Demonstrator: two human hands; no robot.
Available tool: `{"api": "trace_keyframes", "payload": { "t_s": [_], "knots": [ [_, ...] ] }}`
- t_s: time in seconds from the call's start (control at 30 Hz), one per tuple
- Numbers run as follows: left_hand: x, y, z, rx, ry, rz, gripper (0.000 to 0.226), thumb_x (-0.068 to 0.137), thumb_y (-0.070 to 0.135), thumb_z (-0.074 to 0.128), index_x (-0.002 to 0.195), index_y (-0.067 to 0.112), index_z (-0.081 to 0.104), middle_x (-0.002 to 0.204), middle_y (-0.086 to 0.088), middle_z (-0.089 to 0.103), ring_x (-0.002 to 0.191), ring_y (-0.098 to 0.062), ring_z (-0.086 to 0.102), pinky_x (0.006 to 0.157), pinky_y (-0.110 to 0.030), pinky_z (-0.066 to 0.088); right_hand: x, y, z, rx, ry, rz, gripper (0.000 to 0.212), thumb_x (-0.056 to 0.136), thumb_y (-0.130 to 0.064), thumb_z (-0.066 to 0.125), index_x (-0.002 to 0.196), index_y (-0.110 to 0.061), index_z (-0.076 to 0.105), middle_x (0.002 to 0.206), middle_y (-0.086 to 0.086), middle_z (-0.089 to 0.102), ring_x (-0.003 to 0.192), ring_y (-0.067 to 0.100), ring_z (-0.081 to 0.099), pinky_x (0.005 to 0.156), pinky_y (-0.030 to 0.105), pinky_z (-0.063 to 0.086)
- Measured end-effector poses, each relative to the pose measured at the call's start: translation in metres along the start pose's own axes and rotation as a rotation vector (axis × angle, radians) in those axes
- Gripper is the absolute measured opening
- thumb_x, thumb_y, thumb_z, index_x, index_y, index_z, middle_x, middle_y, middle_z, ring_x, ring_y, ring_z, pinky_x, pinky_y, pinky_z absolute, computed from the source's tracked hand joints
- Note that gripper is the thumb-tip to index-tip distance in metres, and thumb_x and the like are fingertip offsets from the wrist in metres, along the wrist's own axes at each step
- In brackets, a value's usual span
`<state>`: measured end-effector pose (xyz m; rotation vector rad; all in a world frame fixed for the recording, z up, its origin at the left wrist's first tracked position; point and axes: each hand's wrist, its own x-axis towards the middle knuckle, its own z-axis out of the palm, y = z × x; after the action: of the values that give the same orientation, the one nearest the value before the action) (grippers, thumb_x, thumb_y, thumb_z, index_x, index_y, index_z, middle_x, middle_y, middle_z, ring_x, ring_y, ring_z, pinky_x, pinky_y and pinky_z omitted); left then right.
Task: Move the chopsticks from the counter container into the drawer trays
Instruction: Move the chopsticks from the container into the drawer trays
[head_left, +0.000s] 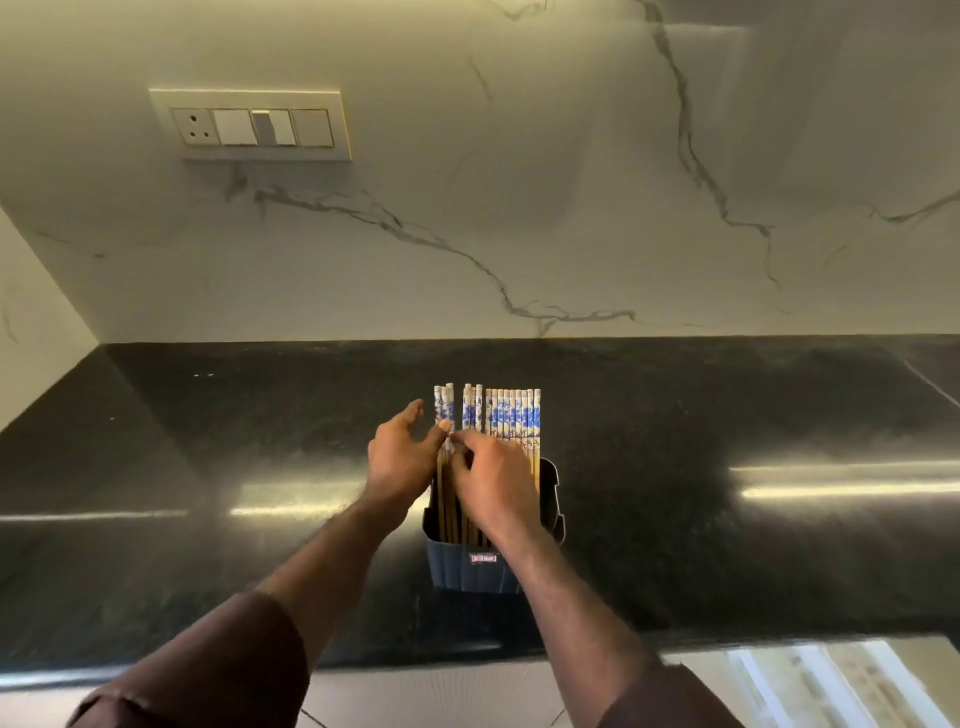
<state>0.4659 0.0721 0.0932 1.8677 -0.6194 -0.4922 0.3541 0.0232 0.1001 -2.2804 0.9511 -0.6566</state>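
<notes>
Your right hand (491, 486) pinches a few chopsticks (511, 418) upright in the container (475, 569); your left hand (402, 457), fingers spread, steadies those beside it for separating.

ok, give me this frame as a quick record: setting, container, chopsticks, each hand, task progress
setting: black counter, marble-look wall, switch plate upper left
container: dark blue holder on the counter, small label on its front
chopsticks: bundle standing upright in the holder, blue-and-white tops, wooden shafts
left hand: at the bundle's left side, thumb against the sticks, fingers extended
right hand: fingertips pinching a few sticks mid-shaft
progress: sticks not yet lifted out; drawer trays not clearly in view
</notes>
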Motion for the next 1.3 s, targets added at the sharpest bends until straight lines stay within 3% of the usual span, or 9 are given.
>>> {"api": "trace_keyframes", "payload": {
  "t_s": [0.1,0.2,0.33,0.5,0.63,0.83,1.0,1.13,1.3],
  "knots": [
    [0.011,-0.008,0.000,-0.167,-0.103,-0.010,0.015,0.086,0.018,0.073,0.099,0.026,0.075,0.100,0.002,0.077,0.104,-0.016,0.069,0.093,-0.040,0.055,0.000,0.002,0.007,-0.042,-0.010,0.029,0.028,0.097,-0.031,0.055,0.122,-0.022,0.062,0.098,-0.002,0.071,0.086,0.012,0.066,0.076,0.031,0.058],
    [0.014,-0.012,-0.002,-0.256,-0.160,-0.016,0.011,0.083,0.010,0.075,0.077,0.020,0.076,0.080,0.000,0.078,0.086,-0.019,0.074,0.073,-0.028,0.059,-0.002,0.002,0.013,-0.059,-0.024,0.056,0.022,0.097,-0.030,0.056,0.116,-0.023,0.064,0.095,-0.004,0.070,0.083,0.009,0.065,0.076,0.028,0.057],
    [0.015,-0.011,-0.009,-0.335,-0.178,-0.008,0.011,0.077,0.005,0.078,0.080,0.015,0.076,0.077,0.000,0.078,0.075,-0.009,0.074,0.062,-0.015,0.054,-0.002,-0.003,0.014,-0.066,-0.025,0.074,0.018,0.095,-0.030,0.058,0.108,-0.023,0.067,0.091,-0.005,0.070,0.079,0.007,0.063,0.072,0.026,0.056],
    [0.014,0.000,-0.021,-0.403,-0.187,-0.008,0.017,0.076,0.008,0.079,0.092,0.012,0.075,0.086,-0.003,0.078,0.083,-0.015,0.075,0.074,-0.028,0.060,0.002,-0.013,0.008,-0.031,0.002,0.070,0.025,0.093,-0.027,0.063,0.117,-0.023,0.066,0.096,-0.004,0.072,0.078,0.005,0.064,0.066,0.017,0.049],
    [0.014,0.011,-0.030,-0.439,-0.230,0.014,0.021,0.076,0.010,0.078,0.097,0.010,0.075,0.090,-0.007,0.078,0.087,-0.020,0.075,0.079,-0.036,0.060,0.004,-0.020,0.003,-0.010,0.019,0.093,0.019,0.092,-0.024,0.064,0.111,-0.021,0.069,0.094,-0.004,0.073,0.078,0.006,0.065,0.071,0.025,0.057],
    [0.011,0.012,-0.028,-0.357,-0.250,0.008,0.014,0.082,0.008,0.074,0.096,0.013,0.074,0.091,-0.005,0.078,0.087,-0.017,0.075,0.084,-0.043,0.060,0.000,-0.021,0.004,-0.045,-0.001,0.161,0.016,0.092,-0.023,0.063,0.107,-0.019,0.071,0.096,-0.003,0.073,0.083,0.008,0.066,0.071,0.022,0.054],
    [0.012,0.013,-0.025,-0.282,-0.165,0.014,0.008,0.084,0.010,0.073,0.090,0.017,0.074,0.086,-0.004,0.077,0.084,-0.017,0.074,0.082,-0.043,0.060,-0.003,-0.018,0.013,0.020,-0.042,0.236,0.013,0.093,-0.024,0.062,0.102,-0.020,0.070,0.093,-0.004,0.072,0.078,0.005,0.064,0.064,0.017,0.047],
    [0.007,0.015,-0.026,-0.286,-0.130,0.024,0.013,0.083,0.011,0.075,0.096,0.014,0.074,0.088,-0.003,0.076,0.085,-0.016,0.074,0.082,-0.043,0.060,-0.005,-0.017,0.012,0.071,-0.062,0.254,0.014,0.092,-0.025,0.063,0.103,-0.020,0.070,0.094,-0.005,0.072,0.080,0.005,0.064,0.063,0.015,0.044],
    [-0.002,0.035,-0.037,-0.306,-0.121,0.110,0.013,0.084,0.010,0.073,0.093,0.019,0.072,0.088,-0.001,0.075,0.084,-0.013,0.073,0.083,-0.041,0.060,-0.007,-0.023,0.001,0.152,-0.052,0.233,0.018,0.093,-0.024,0.062,0.109,-0.018,0.070,0.102,-0.003,0.073,0.089,0.008,0.065,0.075,0.021,0.051]
  ]
}}
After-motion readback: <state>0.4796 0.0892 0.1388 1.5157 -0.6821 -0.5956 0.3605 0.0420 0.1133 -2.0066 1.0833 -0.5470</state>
